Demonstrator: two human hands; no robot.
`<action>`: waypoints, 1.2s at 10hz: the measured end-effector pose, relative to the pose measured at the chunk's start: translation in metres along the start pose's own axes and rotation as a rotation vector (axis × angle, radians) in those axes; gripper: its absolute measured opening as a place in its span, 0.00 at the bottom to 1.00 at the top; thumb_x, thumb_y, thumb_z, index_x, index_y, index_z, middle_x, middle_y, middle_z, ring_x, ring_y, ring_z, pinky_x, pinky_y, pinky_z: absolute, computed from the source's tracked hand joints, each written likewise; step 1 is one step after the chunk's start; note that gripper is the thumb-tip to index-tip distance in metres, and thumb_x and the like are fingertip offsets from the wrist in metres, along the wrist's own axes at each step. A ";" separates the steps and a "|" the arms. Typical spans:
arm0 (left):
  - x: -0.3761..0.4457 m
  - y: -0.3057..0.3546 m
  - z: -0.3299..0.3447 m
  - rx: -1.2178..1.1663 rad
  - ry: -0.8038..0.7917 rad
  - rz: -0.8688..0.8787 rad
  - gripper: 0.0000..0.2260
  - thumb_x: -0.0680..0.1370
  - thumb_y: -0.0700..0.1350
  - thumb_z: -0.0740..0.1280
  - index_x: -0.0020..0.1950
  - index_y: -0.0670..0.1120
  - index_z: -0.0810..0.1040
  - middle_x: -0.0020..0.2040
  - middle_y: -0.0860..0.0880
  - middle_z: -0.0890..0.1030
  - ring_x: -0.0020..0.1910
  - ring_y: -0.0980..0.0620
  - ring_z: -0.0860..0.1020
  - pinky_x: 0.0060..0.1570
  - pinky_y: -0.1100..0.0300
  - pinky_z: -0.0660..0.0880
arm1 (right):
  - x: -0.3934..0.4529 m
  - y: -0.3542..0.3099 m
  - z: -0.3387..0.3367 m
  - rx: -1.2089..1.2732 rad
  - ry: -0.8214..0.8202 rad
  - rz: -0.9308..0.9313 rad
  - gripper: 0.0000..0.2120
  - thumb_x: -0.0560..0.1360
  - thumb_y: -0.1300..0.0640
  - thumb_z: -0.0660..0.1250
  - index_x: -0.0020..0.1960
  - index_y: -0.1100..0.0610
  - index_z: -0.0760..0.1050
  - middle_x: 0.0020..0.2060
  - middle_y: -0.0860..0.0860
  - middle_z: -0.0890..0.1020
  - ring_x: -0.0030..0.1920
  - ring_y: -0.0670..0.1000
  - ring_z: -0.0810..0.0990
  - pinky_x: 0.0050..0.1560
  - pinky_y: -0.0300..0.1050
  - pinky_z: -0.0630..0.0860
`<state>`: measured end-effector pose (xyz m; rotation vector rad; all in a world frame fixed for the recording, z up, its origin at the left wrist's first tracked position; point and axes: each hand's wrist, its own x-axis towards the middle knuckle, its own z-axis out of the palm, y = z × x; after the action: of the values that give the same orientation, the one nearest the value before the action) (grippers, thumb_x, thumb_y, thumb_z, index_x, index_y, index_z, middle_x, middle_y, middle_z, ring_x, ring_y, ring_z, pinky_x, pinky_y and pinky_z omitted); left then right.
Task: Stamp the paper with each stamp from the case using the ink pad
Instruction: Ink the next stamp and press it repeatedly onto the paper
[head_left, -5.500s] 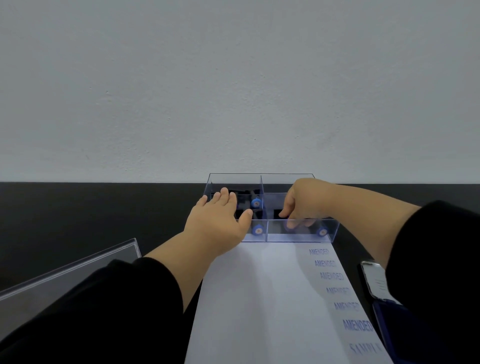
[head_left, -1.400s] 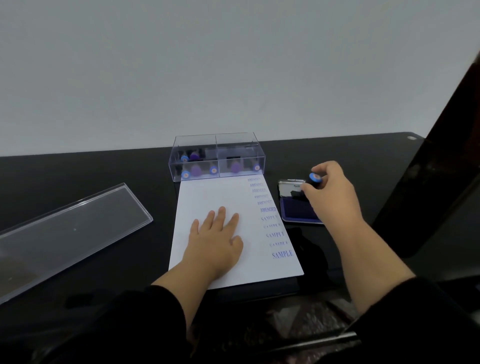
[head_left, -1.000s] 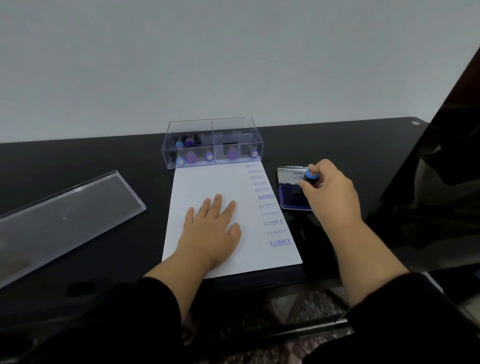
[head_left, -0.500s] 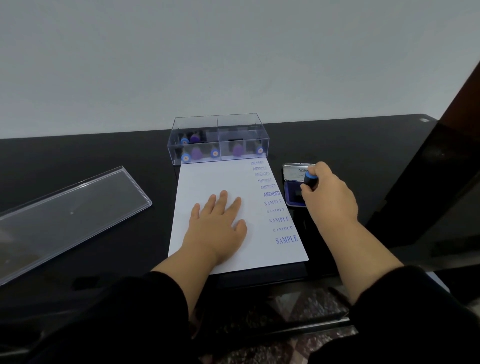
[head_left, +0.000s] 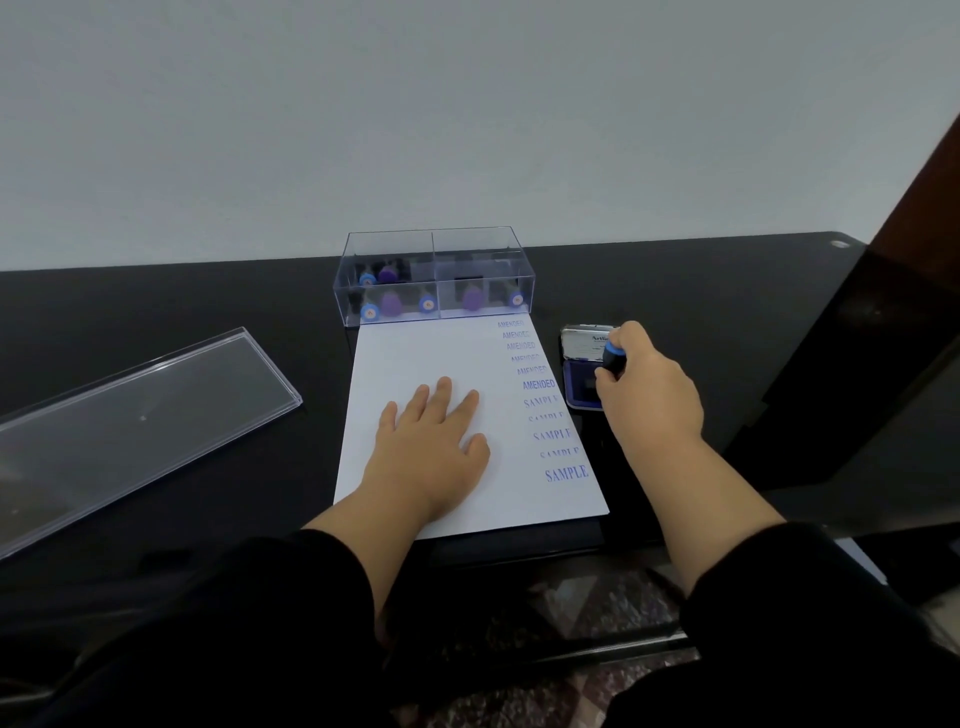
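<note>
Pale grey wall fills the upper half of the view, meeting the far edge of a glossy black desk (head_left: 156, 322). A dark brown panel rises at the right edge of the frame. Below the desk's near edge, a strip of patterned floor shows between two black sleeves.

A white sheet of paper (head_left: 415, 358) lies in the middle of the desk, its near edge close to the desk's near edge. Down its right margin runs a column of blue imprints reading AMENDED and then SAMPLE, some faint, some bold. At the paper's far edge, touching it, stands a clear plastic case (head_left: 434, 275) divided into compartments, with several blue- and purple-topped stamps lying inside. The case's clear lid (head_left: 140, 415) lies flat toward the desk's left edge, well apart from the paper.

The left hand (head_left: 431, 447) rests palm down on the middle of the paper, fingers spread and straight. Just beside the paper's right edge sits an open ink pad (head_left: 584, 382), its silver lid raised at the far side and its blue pad nearer. The right hand (head_left: 644, 389) hovers over the pad's right side, fingers curled round a stamp (head_left: 613, 361) with a blue top and black body, held upright over the ink pad; whether it touches the ink cannot be seen.
</note>
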<state>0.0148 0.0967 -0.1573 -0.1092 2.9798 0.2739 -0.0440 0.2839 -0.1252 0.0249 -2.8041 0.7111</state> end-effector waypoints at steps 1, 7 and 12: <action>0.000 0.000 0.000 0.004 0.003 0.001 0.24 0.82 0.54 0.45 0.78 0.56 0.43 0.78 0.51 0.39 0.77 0.51 0.39 0.73 0.49 0.37 | -0.001 0.000 -0.002 0.003 -0.003 0.000 0.10 0.79 0.57 0.60 0.59 0.52 0.66 0.39 0.52 0.74 0.38 0.54 0.74 0.32 0.45 0.68; -0.001 0.000 0.000 -0.011 0.007 0.003 0.24 0.82 0.54 0.46 0.78 0.55 0.44 0.78 0.51 0.40 0.77 0.51 0.40 0.73 0.50 0.37 | -0.042 0.003 -0.029 0.351 -0.001 -0.021 0.11 0.75 0.54 0.68 0.55 0.49 0.71 0.37 0.44 0.76 0.42 0.50 0.78 0.41 0.42 0.71; 0.000 -0.001 0.000 0.013 -0.003 -0.006 0.24 0.82 0.55 0.45 0.78 0.55 0.44 0.78 0.51 0.40 0.77 0.51 0.40 0.74 0.50 0.38 | -0.096 -0.002 -0.028 0.182 -0.152 -0.129 0.09 0.74 0.52 0.68 0.51 0.48 0.70 0.52 0.45 0.81 0.48 0.50 0.80 0.48 0.47 0.77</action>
<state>0.0151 0.0961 -0.1574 -0.1164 2.9769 0.2536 0.0556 0.2912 -0.1240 0.3027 -2.8363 0.9671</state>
